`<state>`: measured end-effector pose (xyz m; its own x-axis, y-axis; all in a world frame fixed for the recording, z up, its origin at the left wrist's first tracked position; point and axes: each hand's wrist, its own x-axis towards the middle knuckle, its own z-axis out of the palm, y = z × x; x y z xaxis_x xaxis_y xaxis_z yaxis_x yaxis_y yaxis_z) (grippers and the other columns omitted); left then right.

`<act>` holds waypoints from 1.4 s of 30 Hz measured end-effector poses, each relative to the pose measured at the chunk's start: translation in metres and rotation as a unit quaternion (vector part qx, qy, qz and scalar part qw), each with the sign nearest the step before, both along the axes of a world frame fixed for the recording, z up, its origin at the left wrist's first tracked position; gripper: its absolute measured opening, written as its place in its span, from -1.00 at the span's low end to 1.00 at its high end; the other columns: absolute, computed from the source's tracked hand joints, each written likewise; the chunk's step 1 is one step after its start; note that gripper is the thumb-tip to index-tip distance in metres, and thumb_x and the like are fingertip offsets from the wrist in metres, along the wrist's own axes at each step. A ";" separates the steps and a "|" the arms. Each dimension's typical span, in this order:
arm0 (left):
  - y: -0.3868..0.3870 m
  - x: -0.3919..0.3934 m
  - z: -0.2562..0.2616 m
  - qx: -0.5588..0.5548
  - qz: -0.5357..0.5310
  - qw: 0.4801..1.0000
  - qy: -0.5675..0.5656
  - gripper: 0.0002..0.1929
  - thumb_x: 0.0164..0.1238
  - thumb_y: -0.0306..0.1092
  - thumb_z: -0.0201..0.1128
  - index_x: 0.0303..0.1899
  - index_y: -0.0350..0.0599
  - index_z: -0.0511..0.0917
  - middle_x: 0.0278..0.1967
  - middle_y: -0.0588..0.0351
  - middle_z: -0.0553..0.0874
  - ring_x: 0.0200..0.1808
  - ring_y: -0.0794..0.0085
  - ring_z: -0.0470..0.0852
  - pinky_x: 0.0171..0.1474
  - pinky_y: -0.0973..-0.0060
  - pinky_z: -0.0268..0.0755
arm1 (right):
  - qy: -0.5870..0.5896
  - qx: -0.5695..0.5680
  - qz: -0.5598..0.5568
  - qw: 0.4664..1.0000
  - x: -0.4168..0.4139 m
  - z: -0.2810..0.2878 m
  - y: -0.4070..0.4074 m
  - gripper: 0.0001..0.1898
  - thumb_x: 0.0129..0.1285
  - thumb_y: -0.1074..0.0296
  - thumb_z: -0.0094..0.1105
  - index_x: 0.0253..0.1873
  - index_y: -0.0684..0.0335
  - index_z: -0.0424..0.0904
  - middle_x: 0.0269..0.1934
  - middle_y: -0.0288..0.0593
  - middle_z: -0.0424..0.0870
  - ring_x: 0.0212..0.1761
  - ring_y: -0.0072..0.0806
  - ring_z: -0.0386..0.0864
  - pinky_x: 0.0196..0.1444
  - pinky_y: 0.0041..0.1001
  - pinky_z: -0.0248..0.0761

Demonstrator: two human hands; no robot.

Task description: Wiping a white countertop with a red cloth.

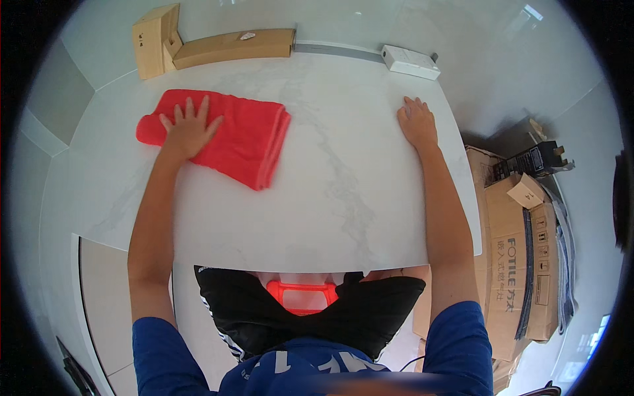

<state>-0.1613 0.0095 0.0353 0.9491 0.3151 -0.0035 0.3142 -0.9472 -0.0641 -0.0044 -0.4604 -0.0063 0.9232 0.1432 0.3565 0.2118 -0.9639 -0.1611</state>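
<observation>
A folded red cloth (pixel 242 133), perhaps a towel, lies flat on the left part of the white marbled tabletop (pixel 307 218). My left hand (pixel 190 131) rests palm down on it with the fingers spread, pressing rather than gripping. The cloth's layered fold edge faces right. Over at the right side of the top, my right hand (pixel 418 121) rests on the bare surface near the edge. Its fingers are loosely curled, and whatever is under the palm is hidden; I see nothing held.
Along the back edge stand a light wooden box (pixel 152 44), a long cardboard box (pixel 235 47) and a small white box (pixel 411 62). Large cardboard cartons (pixel 505 277) and a black box (pixel 527 161) are stacked right of the table. A red plastic stool (pixel 302 287) shows beneath me.
</observation>
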 end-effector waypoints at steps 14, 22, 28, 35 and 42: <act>-0.120 -0.056 0.026 -0.176 -0.441 0.879 0.040 0.08 -0.11 0.13 0.54 0.53 0.19 0.19 0.56 0.08 0.17 0.61 0.16 0.01 0.49 -0.38 -0.40 | 0.000 0.006 0.014 1.000 0.002 -0.002 -0.012 -0.46 0.45 0.02 -0.14 0.42 0.12 0.42 0.46 0.14 0.32 0.50 0.13 0.23 0.50 -0.01 0.09; 0.062 -0.008 0.016 -0.121 0.131 0.981 -0.074 0.01 0.16 0.30 0.28 0.56 -0.02 0.09 0.56 0.04 0.17 0.62 0.22 -0.04 0.55 -0.20 -0.40 | 0.024 -0.008 -0.002 1.000 -0.002 -0.002 0.004 -0.46 0.47 0.03 -0.17 0.43 0.11 0.39 0.46 0.16 0.30 0.53 0.10 0.19 0.51 -0.02 0.08; -0.039 -0.020 0.005 -0.179 -0.300 0.937 -0.011 -0.13 0.22 -0.04 0.32 0.54 -0.04 0.15 0.56 -0.06 0.17 0.62 0.14 -0.03 0.56 -0.13 -0.28 | 0.038 -0.044 -0.039 0.998 -0.007 0.013 0.008 -0.47 0.48 0.05 -0.20 0.42 0.13 0.39 0.46 0.16 0.31 0.52 0.09 0.19 0.51 0.00 0.06; -0.224 -0.094 0.016 -0.219 -0.719 0.656 0.072 -0.08 0.12 0.07 0.43 0.51 0.10 0.21 0.55 0.03 0.18 0.58 0.14 0.12 0.53 -0.17 -0.08 | 0.035 -0.031 -0.024 0.999 -0.010 0.005 0.010 -0.46 0.48 0.06 -0.20 0.44 0.14 0.37 0.45 0.18 0.30 0.52 0.12 0.19 0.52 0.02 0.04; -0.185 -0.040 0.021 -0.384 -0.631 0.665 0.107 -0.26 0.02 -0.45 0.38 0.36 0.02 0.43 0.36 0.08 0.51 0.39 0.19 0.45 0.46 0.18 0.23 | 0.019 -0.034 -0.029 0.999 -0.010 0.008 -0.001 -0.47 0.46 0.08 -0.15 0.43 0.15 0.38 0.45 0.20 0.30 0.52 0.12 0.19 0.51 0.03 0.05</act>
